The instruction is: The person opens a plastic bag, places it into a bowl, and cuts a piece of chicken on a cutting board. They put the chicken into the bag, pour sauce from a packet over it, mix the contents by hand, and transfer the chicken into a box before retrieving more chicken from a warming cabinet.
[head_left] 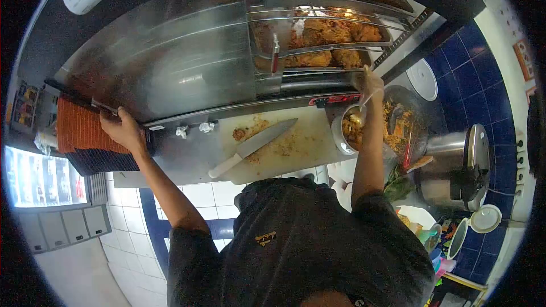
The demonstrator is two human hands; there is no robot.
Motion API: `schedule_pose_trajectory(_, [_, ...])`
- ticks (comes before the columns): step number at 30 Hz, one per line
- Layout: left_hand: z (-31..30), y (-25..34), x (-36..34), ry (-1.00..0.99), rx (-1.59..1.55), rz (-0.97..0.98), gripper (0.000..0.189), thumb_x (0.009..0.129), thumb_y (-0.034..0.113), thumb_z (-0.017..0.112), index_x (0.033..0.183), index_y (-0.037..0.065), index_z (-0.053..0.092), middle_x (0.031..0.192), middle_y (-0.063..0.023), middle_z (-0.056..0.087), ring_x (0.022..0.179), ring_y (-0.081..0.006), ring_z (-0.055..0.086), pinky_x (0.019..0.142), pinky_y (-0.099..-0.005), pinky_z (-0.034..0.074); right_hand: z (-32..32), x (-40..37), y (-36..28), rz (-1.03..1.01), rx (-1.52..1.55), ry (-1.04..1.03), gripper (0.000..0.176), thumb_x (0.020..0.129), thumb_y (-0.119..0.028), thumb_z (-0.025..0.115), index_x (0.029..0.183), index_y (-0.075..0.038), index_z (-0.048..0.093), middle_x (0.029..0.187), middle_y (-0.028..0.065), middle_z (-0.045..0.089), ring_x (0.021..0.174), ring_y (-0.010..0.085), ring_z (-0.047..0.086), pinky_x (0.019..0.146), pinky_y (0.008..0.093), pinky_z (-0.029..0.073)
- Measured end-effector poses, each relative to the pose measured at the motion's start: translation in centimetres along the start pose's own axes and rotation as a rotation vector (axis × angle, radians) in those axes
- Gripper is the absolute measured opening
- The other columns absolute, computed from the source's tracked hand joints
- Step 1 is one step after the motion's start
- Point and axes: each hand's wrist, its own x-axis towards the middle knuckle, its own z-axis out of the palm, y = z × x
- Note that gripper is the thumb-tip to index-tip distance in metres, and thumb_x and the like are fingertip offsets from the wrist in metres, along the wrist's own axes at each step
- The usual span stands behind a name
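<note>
At the left end of the food warmer, my left hand point(124, 129) has its fingers closed on the dark edge of the steamed-up glass door point(187, 74). My right hand point(369, 88), in a thin clear plastic glove, reaches up to the right front corner of the warmer. Its fingertips are by the edge of a tray of browned, spiced meat pieces point(315, 59). Glove and blur hide whether those fingers hold anything. Below that forearm stands a metal pot point(343, 142) with food in it. A red-handled utensil point(276, 57) hangs at the warmer's opening.
A large white-handled knife point(256, 145) lies on a crumb-strewn cutting board point(310, 148). Crumpled foil point(206, 127) sits left of it. At right are a wide pan of food point(406, 125) and a tall steel pot point(446, 159). Stacked orange-and-black baskets point(85, 128) stand at left.
</note>
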Motion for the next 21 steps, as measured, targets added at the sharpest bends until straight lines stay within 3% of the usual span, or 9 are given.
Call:
schedule_pose_trajectory(2, [0.2,-1.1,0.1,-0.024,-0.034,0.003,0.061,0.083,0.017,0.063,0.134,-0.011,0.047,0.125,-0.0302,0.053,0.115,-0.0431,0.053,0.101,-0.0472,0.04,0.2,0.4,0.1,-0.077,-0.196,0.024,0.031,0.1,-0.028,0.055,0.116,-0.004,0.066,0.092,0.0147,0.071,0.084,0.0309,0.066,0.081,0.0398,0.054])
schedule_pose_trajectory(5, [0.3,-0.7,-0.4,-0.079,-0.049,0.013,0.063,0.084,0.018,0.063,0.136,-0.011,0.044,0.129,-0.0317,0.05,0.118,-0.0447,0.051,0.104,-0.0479,0.038,1.9,1.3,-0.4,0.473,1.937,0.095,0.018,0.09,-0.014,0.071,0.095,0.002,0.063,0.072,0.0115,0.064,0.064,0.0224,0.062,0.059,0.0351,0.054])
schedule_pose_trajectory(7, [0.6,-0.3,-1.0,-0.048,-0.004,-0.043,0.064,0.084,0.018,0.063,0.136,-0.013,0.042,0.129,-0.0318,0.049,0.118,-0.0454,0.051,0.105,-0.0479,0.037,2.0,1.0,-0.8,0.546,1.876,0.132,0.023,0.096,-0.021,0.063,0.094,0.002,0.062,0.072,0.0119,0.059,0.062,0.0231,0.061,0.053,0.0301,0.057])
schedule_pose_trajectory(11, [1.2,4.2,-7.3,0.035,-0.11,0.154,0.046,0.088,0.011,0.059,0.127,-0.01,0.048,0.125,-0.026,0.053,0.115,-0.0382,0.053,0.103,-0.0466,0.039,-0.4,-2.7,-3.4,0.565,2.079,0.067,0.023,0.097,-0.015,0.057,0.101,0.008,0.056,0.081,0.0156,0.061,0.061,0.0259,0.062,0.058,0.0364,0.062])
schedule_pose_trajectory(14, [1.9,10.9,-16.0,-0.393,-0.542,-0.068,0.025,0.091,0.001,0.053,0.116,0.0,0.058,0.102,-0.0095,0.062,0.093,-0.0175,0.059,0.085,-0.0312,0.048,-0.7,-5.7,-4.4,0.624,2.145,0.058,0.024,0.097,-0.012,0.053,0.106,0.01,0.051,0.085,0.0186,0.061,0.065,0.0288,0.064,0.064,0.0404,0.064])
schedule_pose_trajectory(15, [2.7,12.6,-18.9,-0.523,-0.558,0.013,0.021,0.09,0.0,0.055,0.111,0.002,0.06,0.096,-0.0069,0.064,0.086,-0.0148,0.06,0.079,-0.0296,0.049,0.1,-6.4,-4.1,0.596,2.167,0.005,0.025,0.097,-0.011,0.052,0.108,0.011,0.049,0.087,0.0199,0.061,0.067,0.0303,0.065,0.068,0.0423,0.065])
schedule_pose_trajectory(16, [3.1,14.6,-21.9,-0.671,-0.575,0.004,0.02,0.091,0.002,0.056,0.11,0.003,0.06,0.095,-0.0059,0.064,0.083,-0.0141,0.06,0.078,-0.03,0.05,2.8,-7.2,-3.8,0.152,1.737,0.112,0.026,0.097,-0.012,0.052,0.109,0.011,0.05,0.091,0.0216,0.061,0.076,0.0329,0.067,0.072,0.044,0.064])
schedule_pose_trajectory(20, [3.9,20.9,-28.9,-1.084,-0.781,-0.212,0.021,0.092,0.004,0.058,0.113,0.003,0.058,0.095,-0.0066,0.064,0.083,-0.0119,0.062,0.076,-0.0272,0.05,8.2,-10.0,-3.3,0.063,2.017,-0.016,0.027,0.096,-0.013,0.053,0.11,0.01,0.051,0.093,0.0234,0.061,0.081,0.0345,0.068,0.071,0.0443,0.064])
schedule_pose_trajectory(21, [4.7,21.2,-30.5,-1.165,-0.868,-0.317,0.022,0.093,0.004,0.056,0.115,0.002,0.056,0.095,-0.0072,0.064,0.083,-0.0126,0.062,0.075,-0.0272,0.05,8.3,-11.7,-3.8,-0.15,1.889,0.103,0.027,0.097,-0.013,0.052,0.112,0.009,0.052,0.096,0.0242,0.062,0.082,0.0346,0.068,0.073,0.045,0.064])
